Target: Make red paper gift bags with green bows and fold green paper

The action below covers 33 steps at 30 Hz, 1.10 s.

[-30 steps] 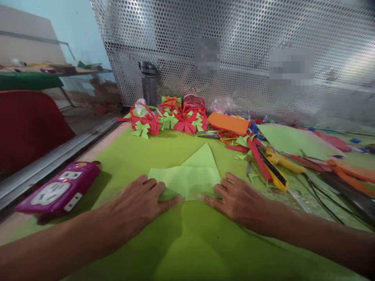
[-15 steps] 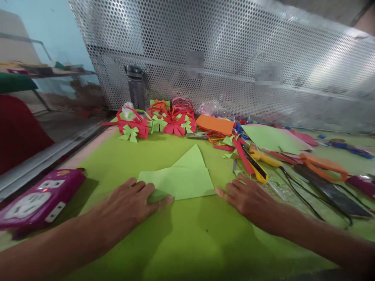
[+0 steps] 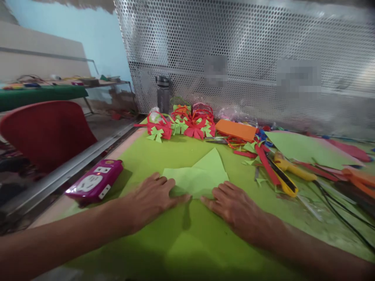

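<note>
A light green sheet of paper (image 3: 196, 179), folded over with one pointed corner sticking up at the back, lies on the green work surface. My left hand (image 3: 158, 193) holds its left end, the fingers curled over the sheet and the thumb stretched along the near edge. At the right end, my right hand (image 3: 231, 203) has its fingers bent onto the paper and its thumb at the same near edge. The two thumb tips are close together but apart. My fingertips partly hide both ends of the sheet.
Red-and-green paper baskets with bows (image 3: 196, 125) stand at the back, near a dark bottle (image 3: 163, 95). A purple power socket block (image 3: 96, 179) sits left. On the right lie yellow-handled scissors (image 3: 288, 187), a yellow glue gun (image 3: 295, 168), scraps and an orange piece (image 3: 236, 130).
My right hand has moved inward and taken hold of the paper's right end, nearer my left thumb. The view has swung left, so everything appears further right.
</note>
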### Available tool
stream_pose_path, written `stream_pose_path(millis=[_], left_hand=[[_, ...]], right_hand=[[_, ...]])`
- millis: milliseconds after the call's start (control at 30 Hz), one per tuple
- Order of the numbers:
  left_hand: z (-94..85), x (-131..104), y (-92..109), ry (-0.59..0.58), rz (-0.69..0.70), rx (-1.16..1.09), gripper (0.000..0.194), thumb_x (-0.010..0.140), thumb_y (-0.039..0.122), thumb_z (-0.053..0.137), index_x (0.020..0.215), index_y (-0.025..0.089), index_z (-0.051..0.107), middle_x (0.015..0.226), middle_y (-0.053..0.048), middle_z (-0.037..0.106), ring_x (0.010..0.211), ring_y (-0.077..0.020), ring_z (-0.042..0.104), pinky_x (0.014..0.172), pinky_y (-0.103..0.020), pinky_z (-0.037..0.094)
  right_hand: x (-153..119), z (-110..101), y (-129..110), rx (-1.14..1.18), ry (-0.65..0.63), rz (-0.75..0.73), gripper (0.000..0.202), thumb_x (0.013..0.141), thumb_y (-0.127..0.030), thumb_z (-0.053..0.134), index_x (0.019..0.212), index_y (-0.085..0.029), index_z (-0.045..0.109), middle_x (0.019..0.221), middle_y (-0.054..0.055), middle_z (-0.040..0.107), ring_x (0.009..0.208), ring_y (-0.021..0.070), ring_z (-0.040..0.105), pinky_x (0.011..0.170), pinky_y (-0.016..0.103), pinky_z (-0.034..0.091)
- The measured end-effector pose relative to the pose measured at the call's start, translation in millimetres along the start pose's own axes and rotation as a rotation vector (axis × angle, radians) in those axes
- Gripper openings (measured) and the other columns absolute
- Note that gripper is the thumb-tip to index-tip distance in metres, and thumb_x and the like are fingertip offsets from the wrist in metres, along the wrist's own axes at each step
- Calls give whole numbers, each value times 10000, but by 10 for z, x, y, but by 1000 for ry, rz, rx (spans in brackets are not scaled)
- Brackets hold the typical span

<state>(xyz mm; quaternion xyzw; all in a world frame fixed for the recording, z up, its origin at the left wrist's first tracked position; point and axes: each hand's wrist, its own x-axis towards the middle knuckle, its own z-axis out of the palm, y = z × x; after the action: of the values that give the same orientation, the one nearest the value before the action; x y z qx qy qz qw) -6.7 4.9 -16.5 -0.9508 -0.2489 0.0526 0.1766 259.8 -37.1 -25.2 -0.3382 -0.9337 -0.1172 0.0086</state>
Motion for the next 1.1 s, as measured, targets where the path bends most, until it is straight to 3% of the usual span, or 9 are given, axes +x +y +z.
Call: stream_pose_path(millis=[233,400,633,733,800,833,900,967,1100], left_hand=[[-28,-311,-80,-37,-111,-64,662,836,13,432,1352,420,349,862,-14,495,721,-170,500,661,-301,359],[35,-573,-95,-99,-197,-87,753,760,-83,411,1332,406,378,861,-5,476,743,-167,488,643,-297,351],[21,-779,-45,-32,-298,-156,532,778,-39,390,1178,281,533,899,-30,517,810,-183,513,703,-325,414],[-122,-653,-2,93,-284,-178,462,792,-35,338,1083,229,580,1013,-43,567,926,-204,537,769,-344,439],[-221,-456,82,228,-219,-196,389,866,41,329,1157,181,546,1110,-74,585,1050,-229,520,869,-373,427],[-256,-338,141,240,-156,-234,364,894,98,345,1213,153,511,1169,-95,578,1116,-243,498,924,-388,408],[-279,-112,265,192,-48,-336,402,917,296,441,1282,128,455,1270,-118,539,1185,-270,465,978,-413,387],[-238,51,359,114,-5,-410,592,883,495,483,1342,132,397,1333,-135,492,1215,-300,441,997,-457,375],[-55,122,370,102,-11,-439,764,823,695,389,1393,188,349,1391,-119,444,1242,-319,413,1015,-487,356]], right_hand=[[-73,111,28,-4,54,-13,464,782,-87,538,1236,-181,544,868,65,597,794,211,473,758,373,357],[-63,134,27,24,114,-28,506,738,-45,551,1229,-164,550,854,56,605,802,216,481,804,390,358],[-84,154,9,1,151,-12,446,748,-40,560,1178,-158,577,841,58,604,775,208,490,779,383,380],[-75,113,-19,-23,169,-7,389,756,-66,563,1137,-136,594,934,93,614,864,233,512,825,395,385],[-53,78,-38,-32,151,-8,322,775,-90,559,1092,-126,609,968,104,614,890,239,520,828,391,393],[-40,63,-46,-33,132,-5,288,788,-98,552,1068,-125,612,964,102,614,887,236,523,821,385,398],[-13,39,-58,-30,97,14,263,812,-112,537,1066,-141,600,943,84,609,873,222,522,810,372,402],[6,20,-63,-27,78,31,294,822,-127,530,1111,-168,570,937,66,599,874,216,513,810,368,395],[12,-32,-41,-54,42,5,320,820,-152,526,1137,-183,551,909,56,587,842,213,496,784,377,379]])
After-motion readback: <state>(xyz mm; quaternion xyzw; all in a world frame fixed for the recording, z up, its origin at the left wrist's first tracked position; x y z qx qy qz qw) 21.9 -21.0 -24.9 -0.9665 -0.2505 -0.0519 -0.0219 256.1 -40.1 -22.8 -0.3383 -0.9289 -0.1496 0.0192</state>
